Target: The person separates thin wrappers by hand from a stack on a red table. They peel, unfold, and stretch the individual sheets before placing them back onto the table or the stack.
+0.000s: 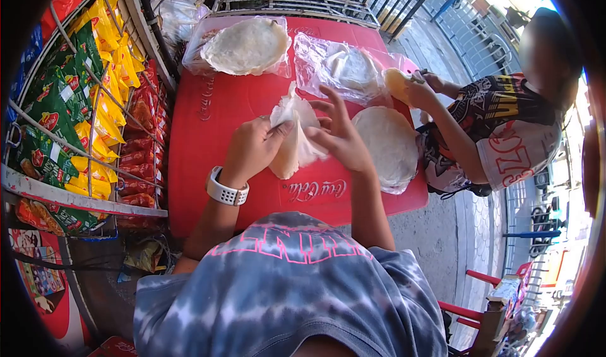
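My left hand (257,147), with a white watch on its wrist, pinches a thin, pale wrapper sheet (289,149) that hangs folded over the red table. Close to the sheet's right side, my right hand (343,135) has its fingers spread, its fingertips overlapping the sheet's edge in this view. To the right of that hand lies a round stack of pale wrappers (386,146) on clear plastic. Behind my hands, a larger round stack of wrappers (247,45) rests on a plastic-covered tray. A plastic bag (346,72) with more wrappers lies at the back middle.
The red table (211,161) bears Coca-Cola lettering. At its right side a person (499,130) holds a pale wrapper (398,84) in both hands. A wire rack with green, yellow and red snack packs (101,117) stands close on the left. Metal bars (297,5) run along the back.
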A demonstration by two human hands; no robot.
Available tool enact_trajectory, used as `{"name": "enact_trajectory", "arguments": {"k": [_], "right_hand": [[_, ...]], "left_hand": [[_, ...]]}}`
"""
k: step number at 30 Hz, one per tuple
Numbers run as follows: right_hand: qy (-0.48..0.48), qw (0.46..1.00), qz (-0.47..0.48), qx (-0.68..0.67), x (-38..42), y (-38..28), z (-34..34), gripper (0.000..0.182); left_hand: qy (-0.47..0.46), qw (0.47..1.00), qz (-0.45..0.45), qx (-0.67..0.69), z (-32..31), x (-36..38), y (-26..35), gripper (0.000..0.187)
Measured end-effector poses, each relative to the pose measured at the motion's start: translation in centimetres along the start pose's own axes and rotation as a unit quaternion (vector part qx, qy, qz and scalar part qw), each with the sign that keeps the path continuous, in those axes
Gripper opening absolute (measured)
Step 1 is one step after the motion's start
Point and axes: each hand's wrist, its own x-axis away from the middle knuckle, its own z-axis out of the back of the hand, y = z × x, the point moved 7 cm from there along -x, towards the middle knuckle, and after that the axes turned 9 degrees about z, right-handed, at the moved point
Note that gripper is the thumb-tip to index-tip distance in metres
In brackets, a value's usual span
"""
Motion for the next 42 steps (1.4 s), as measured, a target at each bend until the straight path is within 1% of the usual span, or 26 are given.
{"name": "enact_trajectory", "arguments": {"k": [2,3,4,7,8,11,14,16,18,19,20,21,23,24,25,27,28,29,31,32,35,36,38,39,40,42], "right_hand": [[-0.002,0.995,-0.02,0.094,-0.4,0.7,-0.5,0.068],[-0.004,0.99,-0.029,0.141,-0.6,1.0,-0.7,0.068],[0.013,0.997,0.033,0.073,-0.7,0.7,-1.0,0.06],[-0.022,0.992,-0.022,0.12,-0.6,-0.3,-0.8,0.042],[0.006,0.992,-0.05,0.119,-0.4,-0.3,-0.1,0.03],[0.103,0.987,-0.043,0.116,0.2,1.3,3.7,0.026],[0.214,0.976,-0.023,0.035,1.3,0.8,6.1,0.025],[0.209,0.978,-0.005,-0.024,1.4,-0.2,5.0,0.025],[0.189,0.979,-0.001,-0.072,1.1,-1.6,2.9,0.022],[0.153,0.988,0.017,-0.001,0.8,-1.9,2.4,0.021],[0.117,0.99,0.034,0.071,0.4,-2.1,2.0,0.021],[0.079,0.985,0.052,0.143,0.0,-2.4,1.4,0.021],[0.057,0.982,0.032,0.175,-0.6,-3.0,0.5,0.019],[0.049,0.98,0.031,0.193,-0.8,-3.2,0.3,0.019],[0.04,0.976,0.031,0.21,-1.0,-3.2,0.1,0.018],[0.055,0.989,0.019,0.136,-1.1,-2.3,0.4,0.018],[0.057,0.993,0.011,0.107,-1.0,-2.1,0.4,0.018],[0.06,0.995,0.002,0.078,-0.9,-1.9,0.4,0.019],[0.025,0.995,-0.036,0.088,-0.6,-1.2,0.7,0.025],[0.021,0.994,-0.044,0.093,-0.4,-0.3,1.1,0.027],[0.025,0.995,-0.052,0.076,-0.2,-0.9,0.8,0.035],[0.029,0.996,-0.051,0.063,-0.1,-1.2,0.5,0.038],[-0.037,0.999,-0.018,-0.008,0.2,-1.0,-0.7,0.045],[-0.069,0.997,0.0,-0.044,0.3,-1.0,-1.3,0.048],[-0.019,0.977,0.108,0.181,-0.2,-2.1,-1.0,0.043],[0.008,0.984,-0.013,0.177,-0.2,0.4,0.7,0.034]], "left_hand": [[0.017,0.998,-0.032,-0.048,0.1,0.4,1.8,0.024],[0.008,0.999,-0.03,-0.038,0.1,0.4,1.9,0.024],[0.001,0.999,-0.029,-0.028,0.3,0.4,1.8,0.023],[-0.001,0.999,-0.021,0.045,1.3,0.6,1.3,0.023],[0.001,0.997,-0.017,0.077,1.7,0.9,1.0,0.024],[0.022,0.989,0.036,0.142,3.6,1.3,-0.7,0.025],[-0.028,0.933,0.121,0.338,3.9,1.9,-2.3,0.026],[-0.065,0.889,0.158,0.425,3.4,2.3,-3.6,0.031],[-0.136,0.901,0.157,0.381,2.5,2.8,-3.5,0.038],[-0.172,0.905,0.156,0.357,2.0,3.1,-3.5,0.042],[-0.174,0.907,0.108,0.368,1.5,3.0,-2.9,0.054],[-0.175,0.908,0.097,0.369,1.1,2.9,-2.8,0.056],[-0.176,0.909,0.075,0.372,0.5,2.3,-2.8,0.06],[-0.256,0.859,0.165,0.411,0.0,2.4,-4.3,0.055],[-0.257,0.855,0.183,0.412,-0.3,2.2,-5.0,0.053],[-0.255,0.847,0.216,0.414,-0.9,1.7,-5.4,0.049],[-0.221,0.873,0.169,0.401,-0.6,1.6,-3.3,0.042],[-0.225,0.895,0.156,0.353,-0.8,1.4,-2.7,0.042],[-0.233,0.93,0.13,0.252,-1.1,1.2,-2.1,0.042],[-0.196,0.951,0.111,0.213,-1.0,0.9,-2.1,0.034],[-0.149,0.976,0.106,0.119,-0.4,0.5,-1.5,0.027],[-0.123,0.982,0.084,0.118,-0.3,0.3,-1.0,0.026],[-0.071,0.99,0.04,0.117,-0.1,0.3,0.0,0.025],[-0.079,0.991,0.041,0.096,-0.1,0.3,0.2,0.026],[-0.087,0.993,0.041,0.074,0.2,0.3,0.4,0.027],[-0.098,0.992,0.045,0.072,0.5,0.3,0.2,0.028]]}}
